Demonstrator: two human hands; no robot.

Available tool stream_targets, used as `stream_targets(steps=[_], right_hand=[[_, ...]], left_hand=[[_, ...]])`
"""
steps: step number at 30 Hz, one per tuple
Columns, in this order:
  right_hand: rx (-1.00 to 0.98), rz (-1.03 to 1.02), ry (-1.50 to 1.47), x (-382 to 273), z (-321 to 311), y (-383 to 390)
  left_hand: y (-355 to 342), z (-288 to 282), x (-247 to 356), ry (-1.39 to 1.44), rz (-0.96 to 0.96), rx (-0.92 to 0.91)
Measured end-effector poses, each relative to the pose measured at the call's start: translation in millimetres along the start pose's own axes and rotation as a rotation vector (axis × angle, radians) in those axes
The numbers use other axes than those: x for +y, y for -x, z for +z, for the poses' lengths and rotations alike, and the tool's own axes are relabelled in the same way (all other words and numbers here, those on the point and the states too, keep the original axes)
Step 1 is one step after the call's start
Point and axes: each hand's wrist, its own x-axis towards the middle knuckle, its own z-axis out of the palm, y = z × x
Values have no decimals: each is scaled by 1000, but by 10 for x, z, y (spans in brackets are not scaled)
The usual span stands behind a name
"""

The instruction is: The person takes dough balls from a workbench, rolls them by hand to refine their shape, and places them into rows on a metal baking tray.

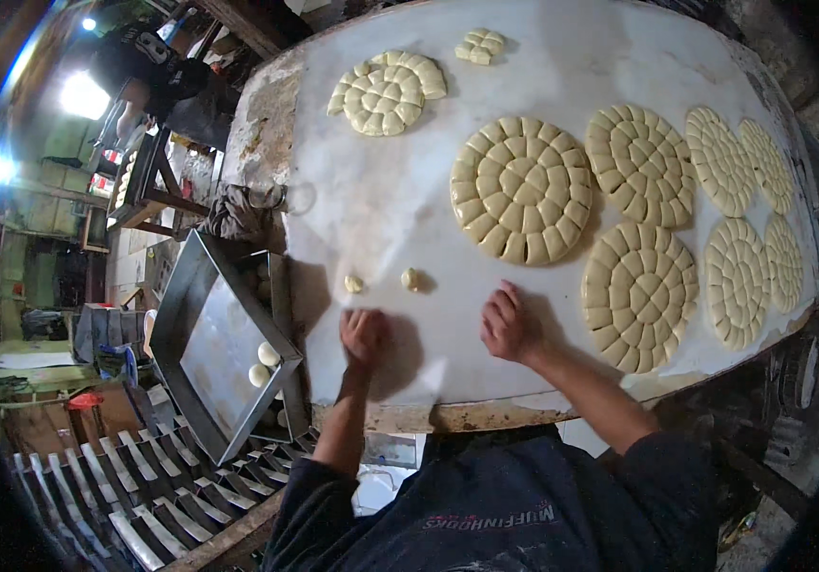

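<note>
My left hand (365, 337) is closed, knuckles up, over the pale tabletop near its front edge. Whatever may be under its fingers is hidden. Just beyond it lie two small dough lumps, a left one (353, 284) and a right one (410, 279), apart from each other. To the right, my right hand (508, 322) has its fingers curled down, and I cannot see what they hold, if anything. A large round of dough (522, 191), scored into many segments, sits beyond that hand. Another scored round (639, 297) lies to the right of my right forearm.
More scored rounds (638, 165) fill the table's right side. A partial round (386, 92) and a small dough cluster (479, 46) lie at the far side. Left of the table, a metal tray (228, 353) holds dough balls (263, 366). Slatted metal racks (157, 486) stand lower left.
</note>
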Motion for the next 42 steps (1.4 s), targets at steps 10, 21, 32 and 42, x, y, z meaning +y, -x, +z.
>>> stream_targets(steps=[10, 21, 32, 42], right_hand=[[-41, -43, -151, 54, 89, 248], [144, 279, -220, -1058, 504, -312], [-213, 363, -664, -2536, -90, -1765], [-150, -332, -486, -3802, 778, -2913]], left_hand=[[950, -145, 54, 309, -325, -198], [1342, 850, 32, 179, -82, 214], [1510, -3117, -752, 268, -543, 95], [1913, -3343, -1516, 279, -688, -214]])
